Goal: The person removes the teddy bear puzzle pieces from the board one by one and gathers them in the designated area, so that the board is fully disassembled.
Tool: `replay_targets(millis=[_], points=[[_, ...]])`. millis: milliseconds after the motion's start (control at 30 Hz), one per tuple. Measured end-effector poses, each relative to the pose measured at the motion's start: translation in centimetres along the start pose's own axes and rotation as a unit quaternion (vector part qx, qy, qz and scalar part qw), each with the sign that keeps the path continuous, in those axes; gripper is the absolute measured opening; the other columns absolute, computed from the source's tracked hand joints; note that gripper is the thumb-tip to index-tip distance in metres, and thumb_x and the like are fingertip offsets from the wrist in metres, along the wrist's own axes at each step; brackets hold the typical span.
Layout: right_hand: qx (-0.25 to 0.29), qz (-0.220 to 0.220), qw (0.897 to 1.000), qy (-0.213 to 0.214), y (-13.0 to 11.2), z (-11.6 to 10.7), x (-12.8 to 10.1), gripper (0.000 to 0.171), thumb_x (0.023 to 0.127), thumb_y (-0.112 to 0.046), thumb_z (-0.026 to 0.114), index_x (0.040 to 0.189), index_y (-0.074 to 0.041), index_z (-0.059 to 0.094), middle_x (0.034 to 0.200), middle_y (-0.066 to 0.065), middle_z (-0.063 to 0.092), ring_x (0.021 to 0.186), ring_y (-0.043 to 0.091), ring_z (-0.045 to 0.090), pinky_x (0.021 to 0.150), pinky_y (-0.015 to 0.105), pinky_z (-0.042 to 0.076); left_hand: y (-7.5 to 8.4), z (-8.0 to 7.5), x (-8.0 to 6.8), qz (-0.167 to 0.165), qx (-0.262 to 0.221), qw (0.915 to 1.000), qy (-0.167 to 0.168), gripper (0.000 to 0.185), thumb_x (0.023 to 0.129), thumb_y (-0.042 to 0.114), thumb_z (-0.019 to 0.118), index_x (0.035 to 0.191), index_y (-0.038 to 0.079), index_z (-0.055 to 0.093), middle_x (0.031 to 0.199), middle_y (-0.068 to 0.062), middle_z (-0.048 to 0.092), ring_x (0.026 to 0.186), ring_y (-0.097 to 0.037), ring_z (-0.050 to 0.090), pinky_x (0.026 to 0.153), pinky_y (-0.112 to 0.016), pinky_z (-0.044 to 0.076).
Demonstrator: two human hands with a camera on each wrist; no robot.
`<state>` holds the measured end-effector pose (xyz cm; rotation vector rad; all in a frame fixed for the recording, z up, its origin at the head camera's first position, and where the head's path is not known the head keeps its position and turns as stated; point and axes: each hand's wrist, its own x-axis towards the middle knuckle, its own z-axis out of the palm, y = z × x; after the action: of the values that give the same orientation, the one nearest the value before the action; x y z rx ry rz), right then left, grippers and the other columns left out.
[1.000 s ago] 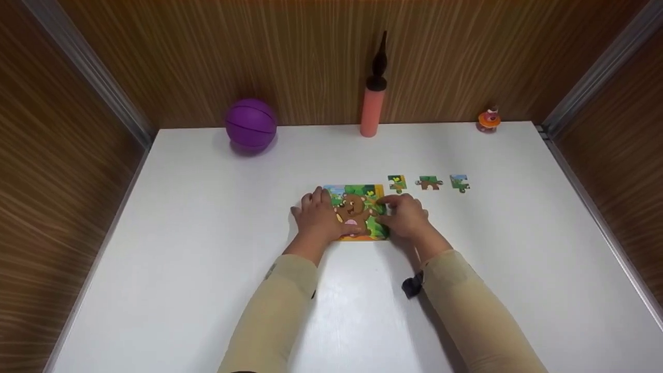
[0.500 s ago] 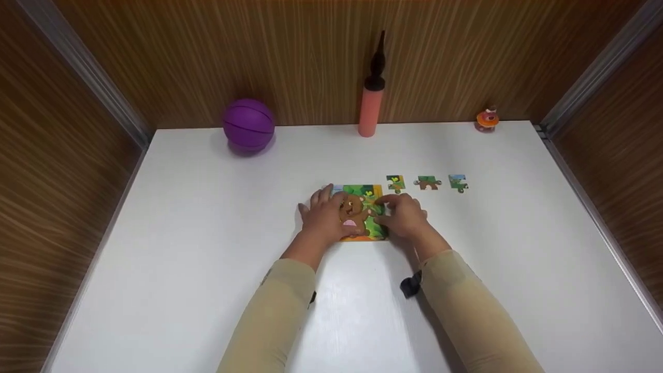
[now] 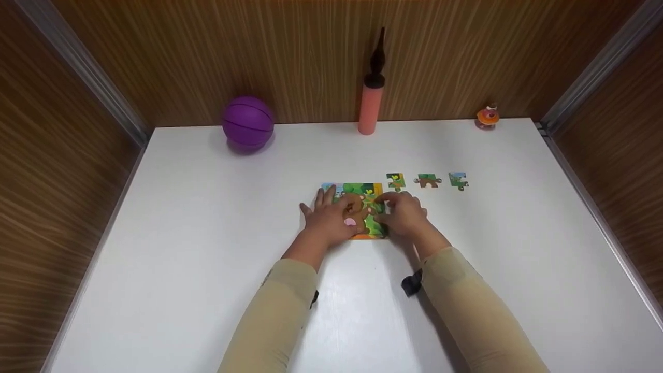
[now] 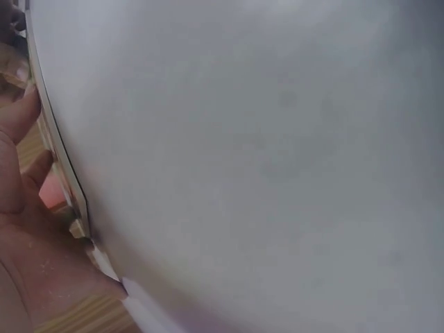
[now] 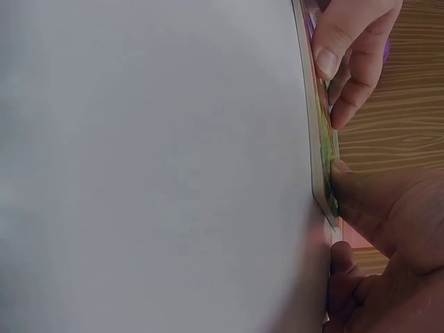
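Note:
A colourful jigsaw puzzle [image 3: 374, 226] with a brown bear picture lies flat in the middle of the white table. My left hand [image 3: 330, 221] rests on its left half, fingers spread towards the far edge and thumb lying over the bear. That hand covers much of the bear and the puzzle's left border. At the right edge, my right hand [image 3: 406, 215] holds the puzzle with bent thumb and index finger. The right wrist view shows the right thumb [image 5: 364, 198] on the puzzle's side and the left hand [image 5: 357, 52] further along it.
Three loose jigsaw pieces lie in a row beyond my right hand: a yellow-green one [image 3: 395, 181], a brown-green one [image 3: 428, 181] and a blue-green one [image 3: 458, 180]. Along the back stand a purple ball [image 3: 248, 123], a pink hand pump [image 3: 370, 109] and a small figurine [image 3: 488, 117].
My left hand has shifted slightly right across the puzzle, uncovering its upper left corner and covering more of the bear. My right hand stays at the right edge.

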<state>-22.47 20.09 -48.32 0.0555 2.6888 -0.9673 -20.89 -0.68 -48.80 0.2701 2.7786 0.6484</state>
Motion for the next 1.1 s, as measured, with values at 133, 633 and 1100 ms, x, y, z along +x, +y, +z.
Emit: replay_targets(millis=[133, 633, 1100], points=[[-0.005, -0.005, 1.0, 0.002, 0.0, 0.0, -0.1, 0.039, 0.097, -0.02, 0.079, 0.135, -0.015, 0.07, 0.131, 0.016, 0.06, 0.125, 0.038, 0.05, 0.114, 0.064, 0.029, 0.2, -0.1, 0.0, 0.0, -0.001, 1.0, -0.006, 0.069, 0.095, 0.066, 0.065, 0.155, 0.038, 0.047, 0.178, -0.009, 0.012, 0.163, -0.04, 0.0, 0.117, -0.082, 0.002], [-0.009, -0.029, 0.999, 0.014, -0.5, 0.2, -0.4, 0.038, 0.097, -0.014, 0.078, 0.133, -0.011, 0.067, 0.122, 0.017, 0.064, 0.111, 0.035, 0.057, 0.102, 0.057, 0.044, 0.2, -0.3, 0.1, -0.008, 0.001, 0.9998, -0.017, 0.075, 0.097, 0.068, 0.059, 0.162, 0.035, 0.042, 0.178, -0.005, 0.011, 0.163, -0.038, 0.0, 0.118, -0.081, 0.002], [0.036, -0.078, 0.995, 0.055, -0.1, 1.4, -0.7, 0.043, 0.095, 0.0, 0.075, 0.136, -0.002, 0.06, 0.115, 0.016, 0.064, 0.101, 0.028, 0.058, 0.087, 0.044, 0.053, -0.1, -0.3, 0.0, -0.01, -0.007, 0.9994, -0.031, 0.082, 0.094, 0.063, 0.068, 0.165, 0.037, 0.035, 0.179, -0.003, 0.004, 0.163, -0.036, -0.006, 0.119, -0.079, -0.002]])
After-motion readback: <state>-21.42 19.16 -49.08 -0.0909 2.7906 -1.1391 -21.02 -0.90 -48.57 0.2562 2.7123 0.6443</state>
